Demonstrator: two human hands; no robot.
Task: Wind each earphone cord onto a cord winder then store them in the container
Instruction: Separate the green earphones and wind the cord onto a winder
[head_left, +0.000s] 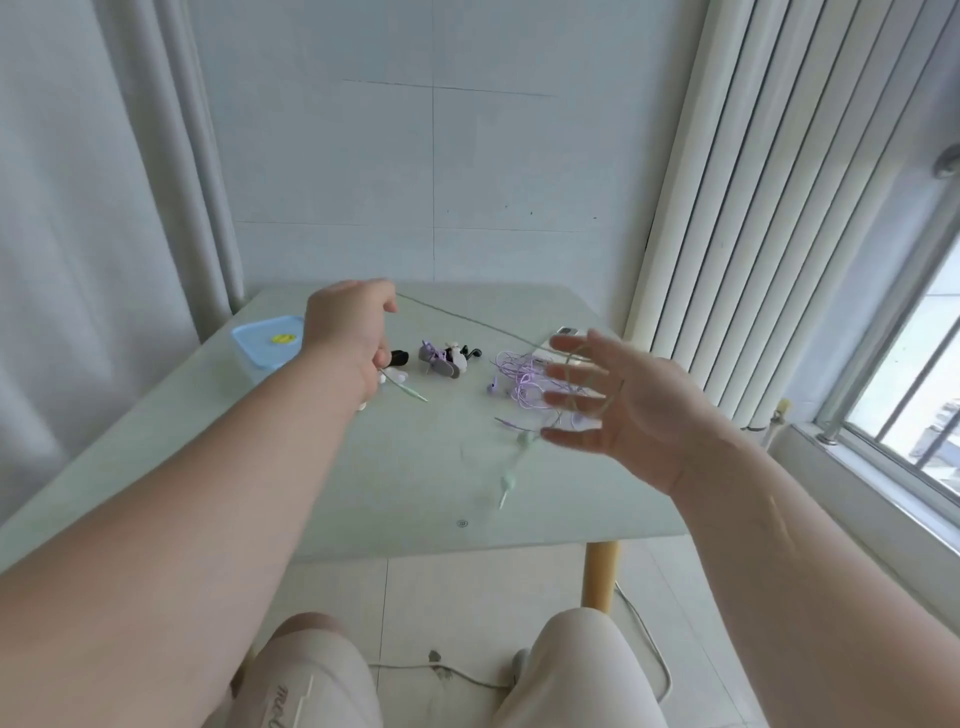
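Above the middle of the table (363, 467), the left hand (348, 332) hung with its fingers curled, pinching one end of the green earphone cord (467, 318). The right hand (623, 410) stood nearer the right edge, fingers straight and spread, with loops of the same cord lying around them. Between the two hands the cord ran as one taut line. I judged that to be the reason for the wide stance: keeping it stretched stopped the loops on the spread fingers from slipping or tangling. Its earbuds (508, 480) dangled below the right hand, blurred, just over the glass toward the near edge. A short green length with the plug (413, 392) lay under the left hand; whether that hand also held it I could not tell.

The cord winders (441, 359) sat in a small heap at the middle, some apparently already wrapped. The purple earphones (519, 374) lay loose and tangled just beside the right hand's fingertips. The container (260, 345), pale blue and seemingly lidded, waited at the far left corner, well apart from the cord. The task looked partly done, the green cord not yet on a winder.

Open room lay along the near edge and toward the near left corner. The far edge backed onto a wall, and the purple tangle crowded the right hand, so a loop could snag there
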